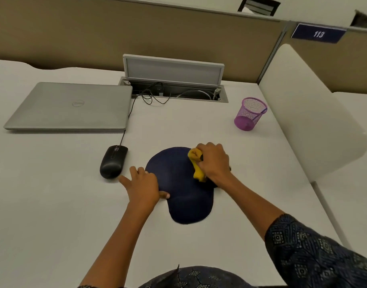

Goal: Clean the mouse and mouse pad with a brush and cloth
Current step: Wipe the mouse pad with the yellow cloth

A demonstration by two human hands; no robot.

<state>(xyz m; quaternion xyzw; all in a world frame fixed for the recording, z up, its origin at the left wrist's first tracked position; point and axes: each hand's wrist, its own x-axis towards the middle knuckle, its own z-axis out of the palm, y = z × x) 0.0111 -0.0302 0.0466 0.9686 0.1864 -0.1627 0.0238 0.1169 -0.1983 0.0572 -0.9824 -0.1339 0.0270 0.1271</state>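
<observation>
While our right hand curls its fingers round a bunched yellow cloth and presses it onto the far right part of the dark blue mouse pad, our left hand lies flat with straight, spread fingers on the pad's left edge — thumb resting on the pad, the other fingers reaching onto the white desk. We see the pad near the middle of the desk, its padded wrist rest turned toward us. Just left of it, apart from the pad and close to our left fingertips, sits the black mouse, its cable running back past a closed silver laptop to an open cable tray. A purple mesh cup stands well to the right, tilted — something thin and purple leans inside it, but we cannot tell what it is. A sign on the partition reads 113.
</observation>
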